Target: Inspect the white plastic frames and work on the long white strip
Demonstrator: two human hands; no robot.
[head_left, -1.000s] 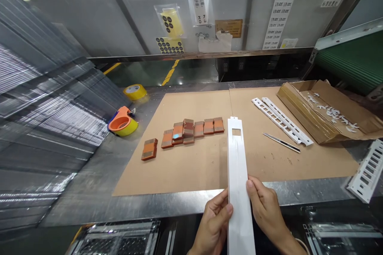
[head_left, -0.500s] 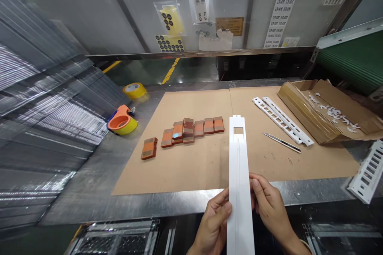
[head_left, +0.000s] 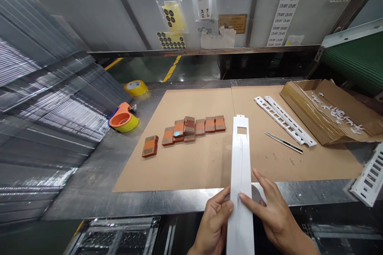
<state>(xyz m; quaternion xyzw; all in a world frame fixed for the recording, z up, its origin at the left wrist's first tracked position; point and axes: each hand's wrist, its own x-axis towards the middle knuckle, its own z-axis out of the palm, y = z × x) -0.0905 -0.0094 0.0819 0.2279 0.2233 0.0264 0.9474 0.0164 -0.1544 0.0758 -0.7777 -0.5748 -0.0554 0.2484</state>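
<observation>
A long white panel (head_left: 241,167) stands nearly upright in front of me, with a square cutout and a small tab at its far end. My left hand (head_left: 214,220) grips its left edge, thumb on the front and fingers behind. On the other side, my right hand (head_left: 273,212) is spread, its thumb tip touching the panel's face and its index finger stretched out past the right edge. The other fingers of that hand are partly hidden. Beyond the panel, several orange-brown blocks (head_left: 200,127) lie in a loose row on a cardboard sheet (head_left: 185,173).
Right of the panel lie a cutter knife (head_left: 283,142) and slotted white strips (head_left: 281,121). An open cardboard box (head_left: 308,121) holds small white pieces. At left are a tape dispenser (head_left: 123,118) and a yellow tape roll (head_left: 136,87). Another slotted part (head_left: 369,179) overhangs the right edge.
My right hand has let go of the panel's right edge and opened, bringing its thumb onto the front face. The left hand keeps its grip. The view has shifted slightly.
</observation>
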